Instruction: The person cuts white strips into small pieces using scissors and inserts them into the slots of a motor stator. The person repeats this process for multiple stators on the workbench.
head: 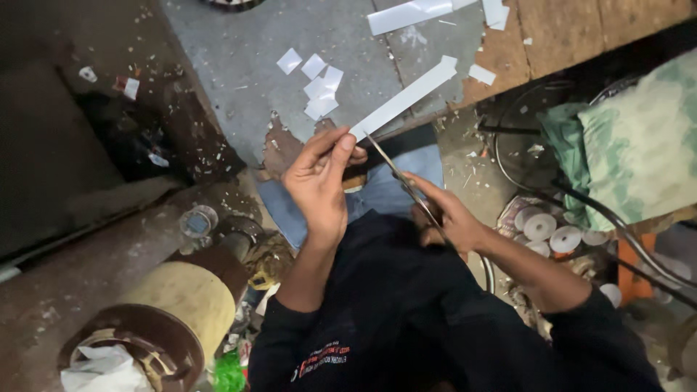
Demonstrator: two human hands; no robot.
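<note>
Pinched at its near end between the fingers of my left hand [317, 181], the long white paper strip [406, 98] feels light, thin and floppy above the grey worktop [247, 43], while my right hand [443, 214] grips the metal scissors [399, 174], blades meeting the strip.

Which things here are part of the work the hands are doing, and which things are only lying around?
In use:
- left hand pinching the white strip
- right hand working the scissors at the strip's near end
- small cut white pieces on the grey board

Lying about:
- white tape rolls
- green cloth
- yellowish drum
- longer white strip
</note>
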